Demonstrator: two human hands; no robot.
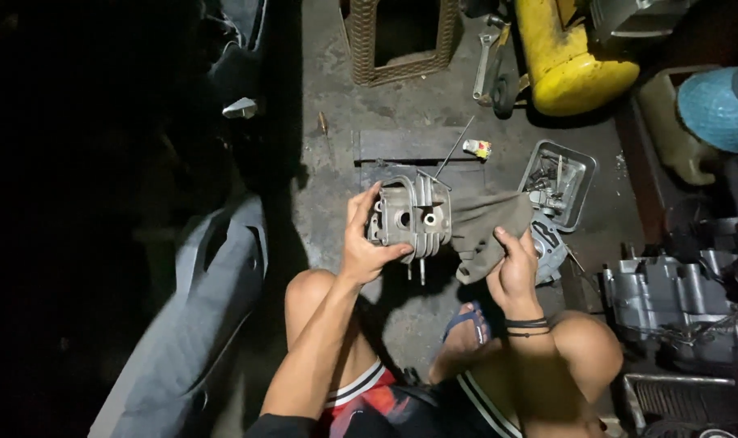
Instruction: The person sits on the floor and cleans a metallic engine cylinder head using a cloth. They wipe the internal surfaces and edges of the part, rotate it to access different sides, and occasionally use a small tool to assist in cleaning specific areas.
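My left hand (362, 243) grips a grey metal engine cylinder head (409, 215) with cooling fins and studs, held up above my knees. A dull brown rag (484, 231) hangs from my right hand (513, 272), and its upper edge lies against the right side of the finned part. Two dark bands circle my right wrist. I am squatting on a grey concrete floor, one foot in a blue sandal (466, 324).
A metal tray (557, 182) of small parts lies to the right, with a round engine cover (549, 247) below it. Engine cases (669, 296) stand at far right. A yellow tank (568, 57), wrench (482, 61), wicker frame (401, 40) and grey plastic fairing (198, 316) surround me.
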